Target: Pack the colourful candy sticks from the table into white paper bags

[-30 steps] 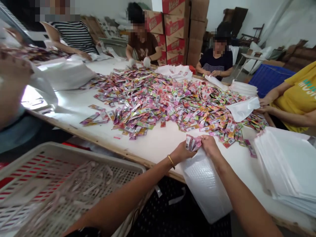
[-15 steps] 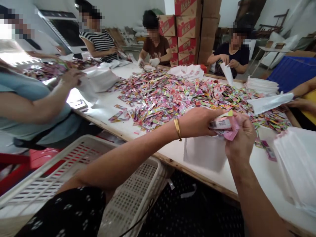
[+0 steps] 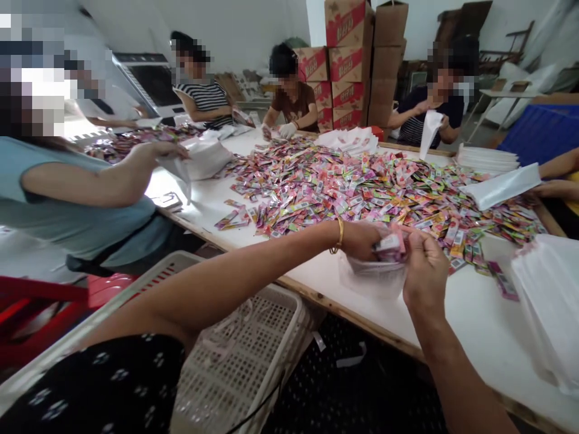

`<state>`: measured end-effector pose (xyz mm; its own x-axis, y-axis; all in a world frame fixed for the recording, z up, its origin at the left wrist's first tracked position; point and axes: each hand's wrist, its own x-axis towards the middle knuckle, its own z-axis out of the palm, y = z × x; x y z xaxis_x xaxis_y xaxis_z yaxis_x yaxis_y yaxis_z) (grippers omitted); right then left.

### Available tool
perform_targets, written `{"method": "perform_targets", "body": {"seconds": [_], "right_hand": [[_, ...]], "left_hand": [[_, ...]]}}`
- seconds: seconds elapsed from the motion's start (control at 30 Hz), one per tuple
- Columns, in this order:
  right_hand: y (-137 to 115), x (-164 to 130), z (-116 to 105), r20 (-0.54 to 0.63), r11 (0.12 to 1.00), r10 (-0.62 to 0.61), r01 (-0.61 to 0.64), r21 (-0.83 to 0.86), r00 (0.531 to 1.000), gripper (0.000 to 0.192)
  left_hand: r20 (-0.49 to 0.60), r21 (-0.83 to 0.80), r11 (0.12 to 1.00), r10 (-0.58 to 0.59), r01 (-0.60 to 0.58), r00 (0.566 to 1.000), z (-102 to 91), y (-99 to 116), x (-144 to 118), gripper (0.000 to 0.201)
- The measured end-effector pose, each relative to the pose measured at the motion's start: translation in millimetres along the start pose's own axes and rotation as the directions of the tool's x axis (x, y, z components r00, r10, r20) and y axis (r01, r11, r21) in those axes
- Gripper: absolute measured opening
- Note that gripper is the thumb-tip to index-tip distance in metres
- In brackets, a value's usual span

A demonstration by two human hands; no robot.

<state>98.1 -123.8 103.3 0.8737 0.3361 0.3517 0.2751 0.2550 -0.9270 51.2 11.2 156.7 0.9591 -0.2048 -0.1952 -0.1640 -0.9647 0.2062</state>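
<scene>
My left hand point(image 3: 362, 240) and my right hand point(image 3: 423, 274) meet above the near edge of the white table point(image 3: 461, 319). Both grip a small bundle of pink sachets point(image 3: 391, 244) at the mouth of a white pouch point(image 3: 371, 277), which hangs below my fingers. A gold bangle circles my left wrist. Beyond my hands spreads a big heap of colourful sachets point(image 3: 362, 190) across the table's middle.
A stack of white pouches point(image 3: 549, 301) lies at the right. A white perforated crate point(image 3: 235, 361) stands below the table at my left. Several people sit around the table handling pouches; cardboard boxes point(image 3: 348, 66) are stacked behind, and a blue bin point(image 3: 538, 129) is at the far right.
My hands rose from the table edge with the sachets and the white pouch, then dropped slightly. The view swung left, showing a person in a light blue top.
</scene>
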Motion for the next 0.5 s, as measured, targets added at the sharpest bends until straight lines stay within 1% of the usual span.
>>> {"method": "perform_targets", "body": {"seconds": [0.1,0.17,0.23,0.3,0.37,0.4,0.43,0.47,0.5], "right_hand": [[-5,-8,7,0.086,0.998,0.009,-0.003,-0.066,0.996,0.030],[-6,-11,10,0.131,0.997,-0.006,0.016,-0.073,0.991,0.030],[-3,-11,9,0.120,0.998,0.012,-0.005,-0.057,0.993,0.031],[1,-8,5,0.093,0.996,0.085,-0.082,-0.037,0.992,0.034],[4,-5,1,0.071,0.990,0.138,-0.137,-0.015,0.988,0.037],[5,-3,0,0.067,0.990,0.141,-0.141,-0.011,0.988,0.038],[5,-2,0,0.067,0.991,0.131,-0.131,-0.005,0.989,0.038],[4,-2,2,0.076,0.993,0.116,-0.116,0.001,0.990,0.037],[3,-2,4,0.092,0.995,0.098,-0.099,0.005,0.991,0.035]], "left_hand": [[0.074,0.179,0.981,-0.090,0.075,0.993,11.0,6,5,0.026],[0.112,0.219,0.975,-0.065,0.039,0.992,17.0,6,9,0.022],[0.099,0.170,0.985,0.002,-0.019,0.995,18.7,2,11,0.025],[0.095,0.052,0.994,0.090,-0.095,0.991,16.7,-4,11,0.029],[0.094,-0.087,0.980,0.185,-0.177,0.978,14.6,-8,10,0.023],[0.070,-0.138,0.969,0.215,-0.204,0.974,14.8,-8,11,0.016],[0.023,-0.167,0.964,0.212,-0.205,0.977,16.3,-7,12,0.011],[-0.055,-0.181,0.971,0.150,-0.157,0.987,19.2,-4,14,0.010],[-0.152,-0.200,0.977,0.041,-0.071,0.988,23.4,-1,18,0.013]]}}
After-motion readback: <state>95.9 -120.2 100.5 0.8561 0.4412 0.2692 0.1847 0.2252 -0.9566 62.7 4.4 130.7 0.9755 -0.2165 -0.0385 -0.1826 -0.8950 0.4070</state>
